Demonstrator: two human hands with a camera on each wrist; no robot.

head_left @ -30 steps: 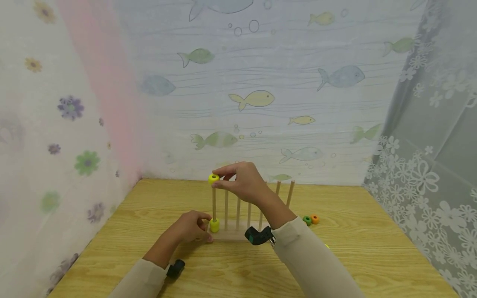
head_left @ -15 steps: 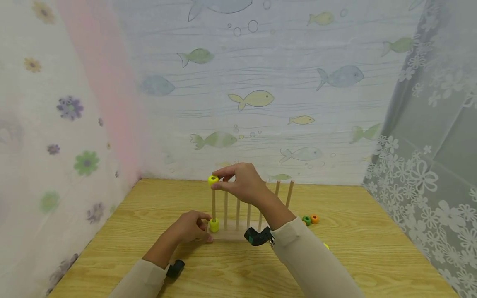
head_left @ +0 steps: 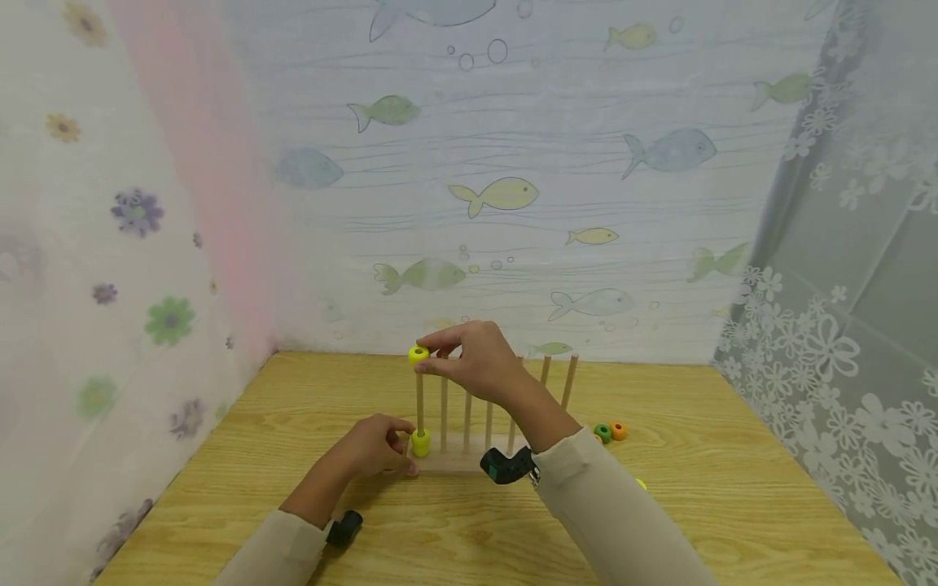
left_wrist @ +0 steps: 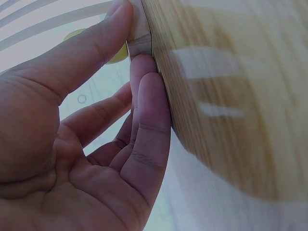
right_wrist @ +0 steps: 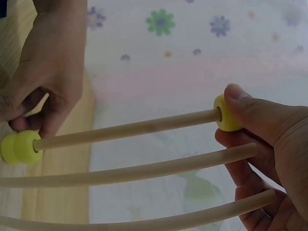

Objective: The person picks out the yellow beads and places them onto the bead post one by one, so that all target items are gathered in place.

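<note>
My right hand (head_left: 479, 362) pinches a yellow bead (head_left: 418, 356) between thumb and finger at the top of the leftmost wooden peg (head_left: 420, 403). In the right wrist view, the peg's tip enters the hole of this bead (right_wrist: 228, 113). Two yellow beads (right_wrist: 21, 147) sit stacked at the foot of the same peg. The left hand (head_left: 375, 446) grips the left end of the wooden base (head_left: 454, 463), thumb on the front side. Up close in the left wrist view, that hand's fingers (left_wrist: 151, 108) lie at the base's end, low by the tabletop.
Several bare pegs (head_left: 444, 407) rise from the base to the right, partly behind the right arm. A green bead (head_left: 602, 432) and an orange bead (head_left: 619, 431) lie right of the stand on the wood-grain table (head_left: 733, 505). A yellow piece (head_left: 642, 484) peeks past the right sleeve.
</note>
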